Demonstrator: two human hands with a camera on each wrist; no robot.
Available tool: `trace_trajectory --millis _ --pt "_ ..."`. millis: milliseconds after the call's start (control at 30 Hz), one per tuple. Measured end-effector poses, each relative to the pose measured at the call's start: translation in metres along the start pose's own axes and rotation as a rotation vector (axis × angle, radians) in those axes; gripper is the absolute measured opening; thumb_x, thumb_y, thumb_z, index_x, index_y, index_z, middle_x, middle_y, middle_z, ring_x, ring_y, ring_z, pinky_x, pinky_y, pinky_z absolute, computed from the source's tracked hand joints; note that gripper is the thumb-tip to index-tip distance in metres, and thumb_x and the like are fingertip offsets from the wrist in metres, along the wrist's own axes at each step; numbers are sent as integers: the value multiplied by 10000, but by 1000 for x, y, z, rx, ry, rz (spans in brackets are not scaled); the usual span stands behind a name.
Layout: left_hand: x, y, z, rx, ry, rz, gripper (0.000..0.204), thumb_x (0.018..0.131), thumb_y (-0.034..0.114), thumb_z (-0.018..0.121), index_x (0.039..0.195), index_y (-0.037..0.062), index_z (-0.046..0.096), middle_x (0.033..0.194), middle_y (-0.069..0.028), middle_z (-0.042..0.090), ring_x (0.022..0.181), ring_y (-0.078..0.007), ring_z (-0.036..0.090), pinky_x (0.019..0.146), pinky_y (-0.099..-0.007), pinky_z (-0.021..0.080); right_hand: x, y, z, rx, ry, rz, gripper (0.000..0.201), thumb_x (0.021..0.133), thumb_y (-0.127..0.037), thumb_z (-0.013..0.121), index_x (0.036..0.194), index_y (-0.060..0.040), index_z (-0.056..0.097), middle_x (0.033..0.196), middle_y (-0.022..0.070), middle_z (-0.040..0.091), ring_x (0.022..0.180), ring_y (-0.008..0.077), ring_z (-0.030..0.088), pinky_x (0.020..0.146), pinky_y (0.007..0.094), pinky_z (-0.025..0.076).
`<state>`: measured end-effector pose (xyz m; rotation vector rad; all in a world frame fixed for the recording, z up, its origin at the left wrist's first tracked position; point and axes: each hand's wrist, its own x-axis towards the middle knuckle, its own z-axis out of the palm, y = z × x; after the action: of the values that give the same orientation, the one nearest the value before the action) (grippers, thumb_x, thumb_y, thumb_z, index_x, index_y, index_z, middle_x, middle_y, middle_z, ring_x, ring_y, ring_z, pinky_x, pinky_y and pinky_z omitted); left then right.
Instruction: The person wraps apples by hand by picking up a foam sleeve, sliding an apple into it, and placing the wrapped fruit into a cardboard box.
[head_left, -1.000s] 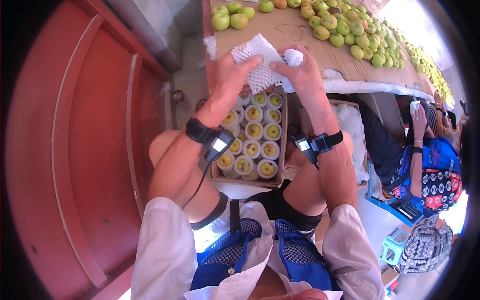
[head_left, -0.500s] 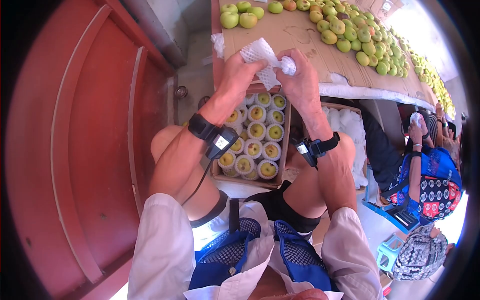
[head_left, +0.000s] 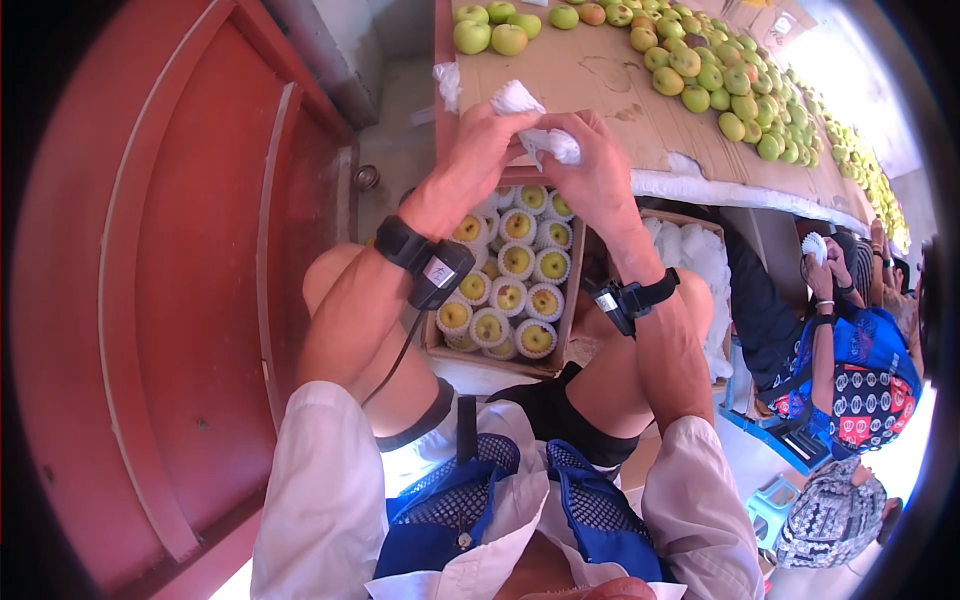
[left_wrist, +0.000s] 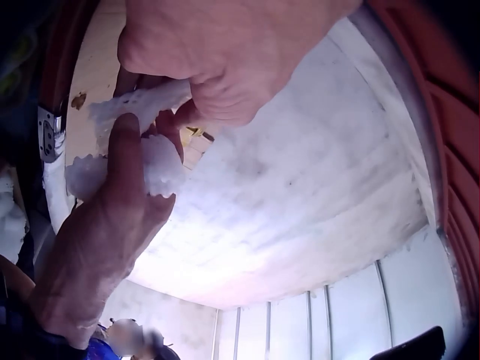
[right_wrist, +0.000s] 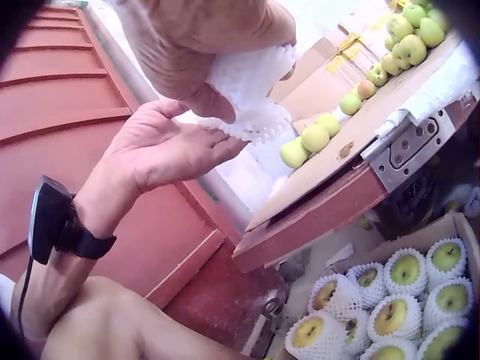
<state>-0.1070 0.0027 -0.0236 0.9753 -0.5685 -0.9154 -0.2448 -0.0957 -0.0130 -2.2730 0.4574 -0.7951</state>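
Both hands meet over the front edge of the table. My left hand point(head_left: 470, 160) pinches a white foam net sleeve point(head_left: 517, 97) between thumb and fingers. My right hand point(head_left: 595, 175) grips a bunched white foam net point(head_left: 558, 147), its thumb pressed along it in the left wrist view. Seen from the right wrist, the left hand point(right_wrist: 161, 150) lies palm up under the lower netting point(right_wrist: 270, 124), and the right fingers curl from above round the upper netting point(right_wrist: 251, 75). Below the hands stands a box of apples point(head_left: 516, 228) in foam nets.
Loose green apples point(head_left: 745, 90) are heaped on the cardboard-covered table point(head_left: 590, 90), a few more point(head_left: 490, 30) at its left end. A box of white netting point(head_left: 690, 250) stands right of my knee. A red door point(head_left: 170, 300) is on the left; another person point(head_left: 850, 350) works at right.
The foam sleeve, spread flat between the hands earlier, is now narrowed and partly folded. The hands have drawn closer together, and the left fingers have moved beneath the netting.
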Motion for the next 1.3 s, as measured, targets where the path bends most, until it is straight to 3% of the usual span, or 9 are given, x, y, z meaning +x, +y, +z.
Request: trace_trajectory --millis 67,167,367,700,800,1000,1033,1167,1300 --pt "0 7 -4 -8 14 -14 373 957 101 596 1316 2 586 1256 -92 661 1160 -213 626 1025 -399 494 2 0 -7 275 -47 103 301 881 -159 746 1172 -104 692 1059 66 666 963 224 681 820 355 542" --pt "4 12 -10 14 -47 40 360 969 124 589 1304 -8 596 1249 -127 676 1174 -232 627 1056 -403 475 8 -5 -29 620 4 480 326 902 -225 763 1163 -46 685 1017 62 687 925 167 670 795 319 534" --pt "3 17 -5 25 -202 46 359 974 113 560 1290 -55 583 1297 -205 655 1221 -284 616 1105 -439 444 1 -2 -25 914 -288 542 347 894 -201 761 1146 15 661 990 84 707 864 169 670 717 306 523" --pt "-5 16 14 -354 -212 -133 401 978 193 676 1250 -75 555 1292 -296 628 1216 -378 619 1089 -498 476 -3 1 -18 1030 -339 503 303 898 -124 744 1152 6 643 1001 95 707 831 175 678 678 301 539" --pt "10 4 4 -344 -230 -63 329 973 175 681 1203 -40 587 1232 -263 664 1204 -377 630 1063 -490 502 -2 6 -15 1060 -346 488 324 925 -163 735 1182 6 631 1021 105 701 856 180 680 678 307 539" --pt "11 17 -19 -305 -66 151 200 975 182 699 1071 19 633 948 -92 670 868 -233 661 766 -363 547 3 15 -16 1292 -244 565 516 992 -403 669 1274 17 568 1113 133 682 994 224 679 715 332 529" --pt "5 24 -12 -213 -38 189 192 971 173 703 1065 21 633 879 -60 640 713 -172 594 627 -310 486 4 13 -18 1305 -237 565 566 1000 -448 642 1299 23 547 1139 145 674 1032 235 674 719 339 531" --pt "-9 27 1 75 -36 132 184 956 166 699 1066 27 654 855 -40 650 652 -106 580 563 -239 441 5 10 -20 1383 -202 531 697 1012 -567 559 1354 37 501 1208 175 647 1114 250 648 732 357 536" --pt "-22 27 21 352 -43 99 279 917 254 748 1086 41 680 801 2 646 634 -84 568 555 -231 433 8 14 -19 1425 -160 508 682 1028 -559 525 1341 47 504 1207 165 641 1091 241 650 751 355 546"
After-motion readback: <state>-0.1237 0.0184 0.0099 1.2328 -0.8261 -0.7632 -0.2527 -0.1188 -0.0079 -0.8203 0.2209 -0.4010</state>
